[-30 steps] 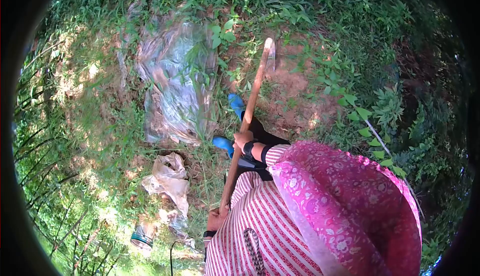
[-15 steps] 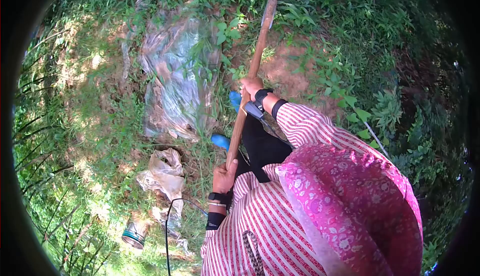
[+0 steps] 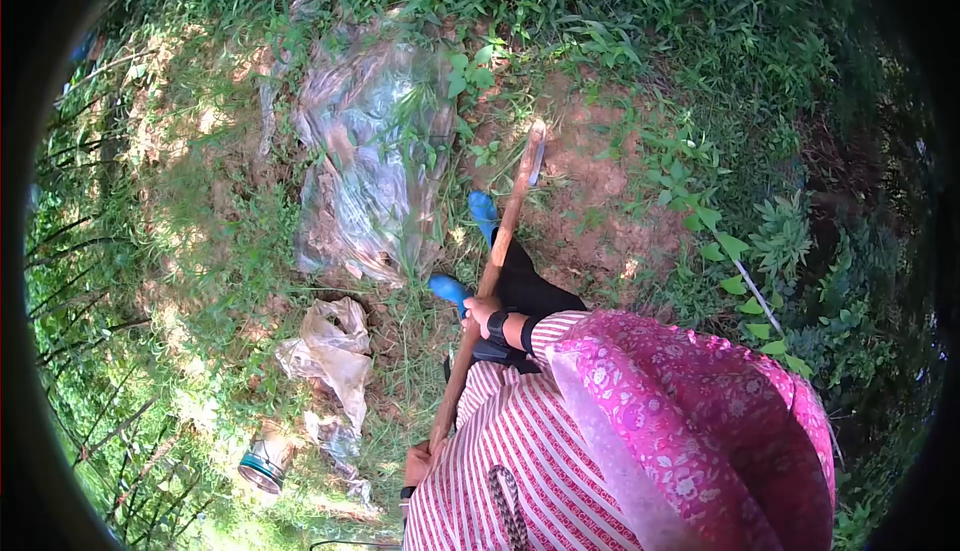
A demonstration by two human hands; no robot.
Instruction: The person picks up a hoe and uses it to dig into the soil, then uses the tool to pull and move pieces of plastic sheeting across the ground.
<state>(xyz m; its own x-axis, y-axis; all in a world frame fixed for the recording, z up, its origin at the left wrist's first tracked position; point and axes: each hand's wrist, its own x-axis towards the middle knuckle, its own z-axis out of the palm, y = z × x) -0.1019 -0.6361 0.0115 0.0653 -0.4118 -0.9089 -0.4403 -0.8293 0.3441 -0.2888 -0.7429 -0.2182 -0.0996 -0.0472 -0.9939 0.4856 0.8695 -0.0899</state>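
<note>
A hoe with a long wooden handle (image 3: 512,213) slants across the middle of the view. Its narrow metal blade (image 3: 537,165) sits at the far end, low over a patch of bare reddish soil. My right hand (image 3: 482,313) is wrapped around the handle about halfway down. Near the butt end, my left hand (image 3: 418,461) grips the same handle, partly hidden by the striped garment (image 3: 510,421). Two blue shoes (image 3: 482,209) show close beside the handle, on its left.
Clear plastic sheeting (image 3: 375,151) lies on the ground left of the shoes. Below it are a crumpled pale bag (image 3: 335,351) and a container with a teal band (image 3: 262,469). Dense green plants (image 3: 640,11) border the soil; a leafy stem (image 3: 757,296) stands at right.
Both hands have drawn the hoe back toward my body, and its head has dropped from the plants to the bare soil. My left hand has moved down beside the garment.
</note>
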